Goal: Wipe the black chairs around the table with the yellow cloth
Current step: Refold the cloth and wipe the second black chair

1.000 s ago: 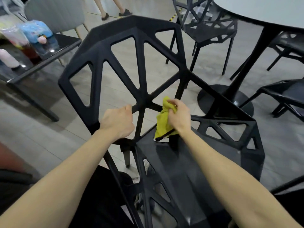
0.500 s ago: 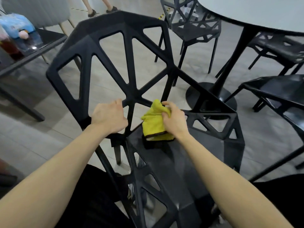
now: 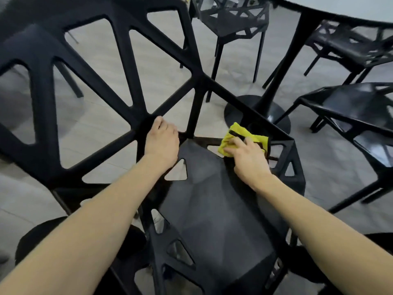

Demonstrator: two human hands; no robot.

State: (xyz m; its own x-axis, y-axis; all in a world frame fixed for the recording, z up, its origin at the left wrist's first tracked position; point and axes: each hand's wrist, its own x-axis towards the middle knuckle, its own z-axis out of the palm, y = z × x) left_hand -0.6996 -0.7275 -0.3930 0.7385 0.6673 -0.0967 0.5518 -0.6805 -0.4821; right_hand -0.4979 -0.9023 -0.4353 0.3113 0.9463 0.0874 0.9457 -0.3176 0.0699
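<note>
A black chair [image 3: 208, 201] with a cut-out lattice back fills the middle of the view, its seat right below me. My left hand [image 3: 162, 141] grips a bar low on the backrest, just above the seat's rear edge. My right hand [image 3: 247, 158] presses the yellow cloth [image 3: 240, 135] flat against the far right corner of the seat, beside the armrest frame. The cloth has a dark trim and is partly covered by my fingers.
A round table [image 3: 340, 9] on a black pedestal base [image 3: 236, 111] stands at the upper right. Three more black chairs surround it: one at the back [image 3: 234, 20], one behind the table [image 3: 348, 47], one at the right [image 3: 357, 107]. Grey floor lies between them.
My right hand has slid the cloth from the middle rear of the seat to its right rear corner and flattened it. My head has moved closer and lower. The left hand keeps its grip.
</note>
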